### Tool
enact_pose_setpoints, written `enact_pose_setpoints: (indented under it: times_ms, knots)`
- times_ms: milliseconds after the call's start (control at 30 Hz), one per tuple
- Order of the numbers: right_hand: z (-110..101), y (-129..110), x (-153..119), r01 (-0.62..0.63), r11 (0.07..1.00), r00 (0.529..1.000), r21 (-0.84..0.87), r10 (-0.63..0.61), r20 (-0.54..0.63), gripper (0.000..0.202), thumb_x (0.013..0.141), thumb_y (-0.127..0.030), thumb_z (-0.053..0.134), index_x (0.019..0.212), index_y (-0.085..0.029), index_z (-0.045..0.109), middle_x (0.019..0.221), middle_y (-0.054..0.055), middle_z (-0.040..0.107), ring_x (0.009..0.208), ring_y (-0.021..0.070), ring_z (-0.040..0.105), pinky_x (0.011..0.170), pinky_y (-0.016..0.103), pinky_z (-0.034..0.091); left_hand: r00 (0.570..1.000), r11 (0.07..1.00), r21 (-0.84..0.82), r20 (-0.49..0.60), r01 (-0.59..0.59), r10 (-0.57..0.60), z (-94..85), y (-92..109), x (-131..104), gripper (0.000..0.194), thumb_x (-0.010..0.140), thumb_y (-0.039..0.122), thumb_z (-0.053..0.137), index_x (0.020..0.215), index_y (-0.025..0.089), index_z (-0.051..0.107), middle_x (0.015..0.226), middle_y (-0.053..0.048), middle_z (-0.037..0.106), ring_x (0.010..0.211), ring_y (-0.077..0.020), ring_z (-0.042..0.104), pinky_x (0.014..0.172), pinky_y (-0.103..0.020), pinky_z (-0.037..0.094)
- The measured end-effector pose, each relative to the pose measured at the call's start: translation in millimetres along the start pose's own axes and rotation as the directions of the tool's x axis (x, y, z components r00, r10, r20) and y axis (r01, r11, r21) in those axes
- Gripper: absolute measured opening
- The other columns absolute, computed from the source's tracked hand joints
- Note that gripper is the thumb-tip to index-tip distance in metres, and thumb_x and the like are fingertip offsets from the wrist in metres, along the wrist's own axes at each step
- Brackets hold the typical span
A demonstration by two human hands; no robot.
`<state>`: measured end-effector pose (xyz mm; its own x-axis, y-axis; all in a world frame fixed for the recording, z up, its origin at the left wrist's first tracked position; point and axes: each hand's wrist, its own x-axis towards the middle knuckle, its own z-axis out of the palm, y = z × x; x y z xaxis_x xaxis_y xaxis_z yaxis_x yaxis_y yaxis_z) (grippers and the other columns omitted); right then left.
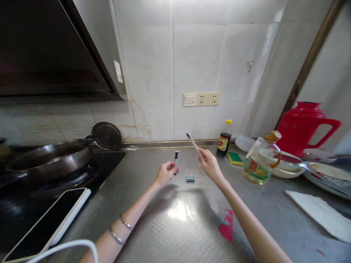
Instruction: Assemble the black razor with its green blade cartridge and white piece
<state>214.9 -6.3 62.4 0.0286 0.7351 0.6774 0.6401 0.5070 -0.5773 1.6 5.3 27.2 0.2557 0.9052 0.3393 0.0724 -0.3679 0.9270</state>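
My left hand is closed on a razor, its T-shaped head up and its grey and black handle upright above the steel counter. Across from it, my right hand grips a slim white stick with a dark tip, which points up and to the left. Its exact kind is too small to tell. The razor and the stick are apart. A small teal and silver piece lies on the counter between and just below my hands.
On the left are a pan on the stove and a phone with a white cable. A soy sauce bottle, sponge, oil jug, red thermos jug, dishes and white paper stand or lie to the right.
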Motion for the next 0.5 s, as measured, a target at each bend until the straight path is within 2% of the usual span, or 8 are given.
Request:
enact_pose_setpoints:
  times_ms: [100,167,300,400,500]
  knots:
    - [-14,-7,8,0.159,0.985,0.987,-0.073,-0.16,-0.015,0.035,0.084,-0.017,0.036,0.114,-0.016,0.054,0.091,0.009,0.054,0.083,0.0182,0.054,0.075,0.03,0.045,0.999,1.0,0.0,0.034,-0.02,0.02,-2.6,2,8,0.016,0.073,0.028,0.061,0.075,0.013,0.055,0.072,-0.006,0.066,0.071,-0.0146,0.061,0.07,-0.027,0.045]
    - [-20,-9,10,0.222,0.967,0.974,-0.126,-0.225,-0.007,0.038,0.085,-0.013,0.033,0.116,-0.017,0.053,0.095,0.01,0.052,0.085,0.0178,0.053,0.076,0.029,0.044,0.998,0.999,-0.029,0.056,-0.034,0.035,-3.7,3,13,0.016,0.074,0.027,0.06,0.078,0.014,0.052,0.072,-0.005,0.065,0.072,-0.0141,0.061,0.072,-0.028,0.045]
    - [-21,3,5,0.274,0.915,0.957,-0.295,-0.289,-0.008,0.043,0.082,-0.006,0.033,0.117,-0.019,0.053,0.1,0.01,0.052,0.089,0.0188,0.051,0.078,0.031,0.041,0.995,0.997,-0.066,0.086,-0.045,0.051,-3.0,2,18,0.018,0.074,0.025,0.06,0.083,0.016,0.048,0.076,-0.003,0.062,0.072,-0.0133,0.061,0.073,-0.029,0.046]
    - [-21,15,-1,0.314,0.857,0.941,-0.41,-0.337,0.016,0.048,0.078,-0.002,0.034,0.119,-0.019,0.053,0.103,0.011,0.053,0.092,0.0203,0.05,0.08,0.034,0.04,0.994,0.998,0.017,0.095,-0.056,0.054,-1.0,-1,17,0.014,0.075,0.02,0.058,0.085,0.016,0.048,0.081,-0.002,0.06,0.073,-0.0126,0.06,0.073,-0.028,0.047]
    - [-22,18,-6,0.347,0.831,0.927,-0.434,-0.374,0.025,0.051,0.077,-0.001,0.034,0.122,-0.018,0.051,0.106,0.011,0.055,0.095,0.0208,0.05,0.082,0.036,0.039,0.99,0.989,0.116,0.12,-0.092,0.079,0.9,-6,15,0.012,0.077,0.015,0.051,0.087,0.018,0.046,0.082,-0.002,0.059,0.076,-0.0127,0.059,0.074,-0.028,0.046]
